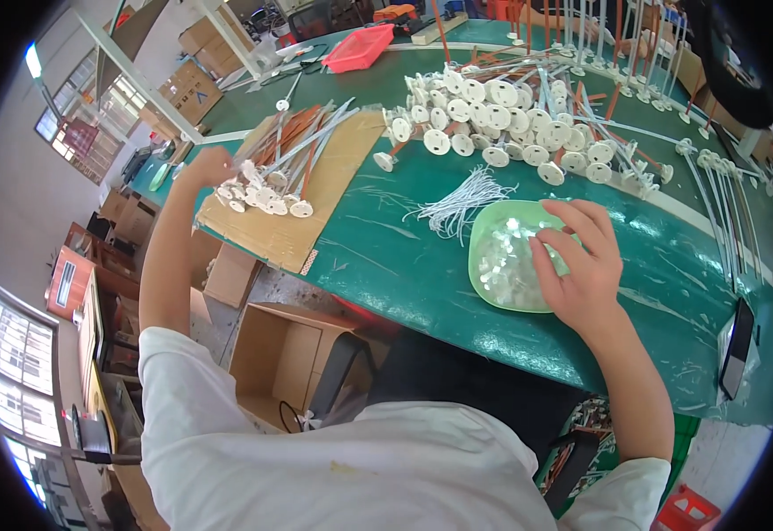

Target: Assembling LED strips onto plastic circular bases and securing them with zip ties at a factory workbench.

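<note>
My right hand (588, 264) hovers over the right side of a light green bowl (477, 281), its fingers curved and apart. Small clear, shiny pieces (512, 255) fill the bowl. At the left, my left hand (213, 165) is closed beside a bundle of brown and grey strips with white round ends (273, 196). What its fingers hold is too small to make out. That bundle lies on a flat cardboard sheet (338, 186). A bunch of thin white ties (468, 203) rests just left of the bowl.
Beyond the bowl, a large heap of strips with white round bases (501, 119) covers the green table (386, 252). More stand upright at the far right. A red tray (360, 47) is at the back, a phone-like black device (737, 350) at the right edge. Below stands an open carton (284, 358).
</note>
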A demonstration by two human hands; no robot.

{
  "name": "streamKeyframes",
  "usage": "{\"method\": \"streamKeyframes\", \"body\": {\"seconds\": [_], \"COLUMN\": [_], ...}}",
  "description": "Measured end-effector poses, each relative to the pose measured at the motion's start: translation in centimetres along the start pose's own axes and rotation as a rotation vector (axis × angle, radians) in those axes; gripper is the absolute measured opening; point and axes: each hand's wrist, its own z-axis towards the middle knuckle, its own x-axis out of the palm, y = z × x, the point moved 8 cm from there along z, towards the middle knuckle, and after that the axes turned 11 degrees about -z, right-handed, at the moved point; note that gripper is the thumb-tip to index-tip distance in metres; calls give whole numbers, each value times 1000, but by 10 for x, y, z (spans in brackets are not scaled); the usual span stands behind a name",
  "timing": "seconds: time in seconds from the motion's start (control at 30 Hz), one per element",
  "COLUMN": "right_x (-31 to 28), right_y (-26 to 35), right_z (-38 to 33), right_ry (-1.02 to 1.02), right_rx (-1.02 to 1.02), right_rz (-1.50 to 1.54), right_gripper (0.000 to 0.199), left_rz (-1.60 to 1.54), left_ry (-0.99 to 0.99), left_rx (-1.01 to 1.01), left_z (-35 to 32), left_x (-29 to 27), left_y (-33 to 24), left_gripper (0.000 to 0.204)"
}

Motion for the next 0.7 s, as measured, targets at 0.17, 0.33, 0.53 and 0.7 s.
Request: {"method": "streamKeyframes", "body": {"seconds": [0.17, 0.33, 0.53, 0.7], "right_x": [8, 12, 13, 10], "right_y": [3, 2, 0, -3], "right_z": [0, -2, -2, 1], "right_ry": [25, 52, 76, 57], "right_rx": [4, 5, -1, 0], "right_rz": [65, 86, 79, 71], "right_gripper": [17, 18, 18, 18], "left_rz": [13, -47, -454, -331], "left_ry": [110, -101, -574, -385], "left_rx": [42, 280, 916, 881], "left_z": [7, 56, 50, 76], "left_x": [3, -64, -93, -79], "left_y": [-16, -123, -367, -438], "left_gripper": [36, 44, 40, 36]}}
